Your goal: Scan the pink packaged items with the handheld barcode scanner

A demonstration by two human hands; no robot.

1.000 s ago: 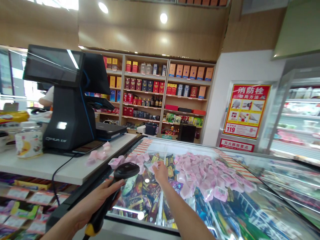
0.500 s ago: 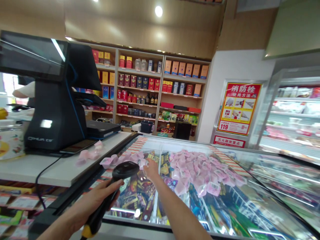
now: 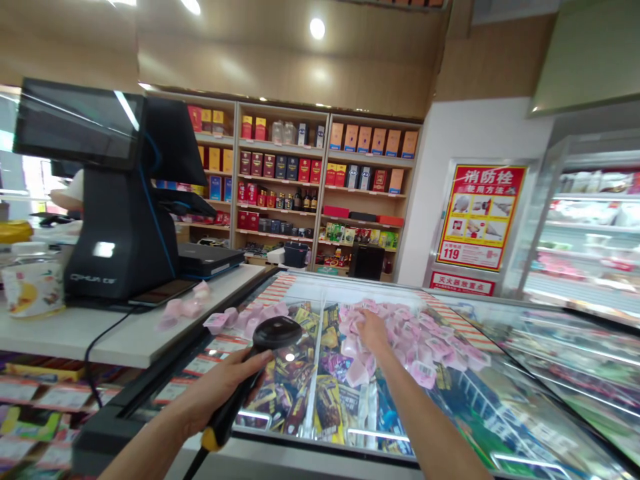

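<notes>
A black barcode scanner (image 3: pixel 277 333) with a yellow-banded handle is wrapped in my left hand (image 3: pixel 227 383), its head pointing over the glass lid. My right hand (image 3: pixel 373 331) is at the left part of a large heap of small pink packaged cups (image 3: pixel 410 330). Its fingers are closed on one of the pink cups, which they partly hide. A smaller group of pink cups (image 3: pixel 255 317) lies on the glass to the left, beyond the scanner. Several more loose pink cups (image 3: pixel 183 308) rest on the white counter.
Beneath the glass lid of the chest freezer (image 3: pixel 314 393) are wrapped ice creams. At left, a black cash register (image 3: pixel 120 227) and a patterned container (image 3: pixel 35 287) stand on the white counter (image 3: pixel 165 333), with a cable hanging over its edge. Shelves of boxed goods line the back wall.
My right hand has gone from the left group of pink cups to the big heap on the right. The scanner, still in my left hand, has shifted slightly right.
</notes>
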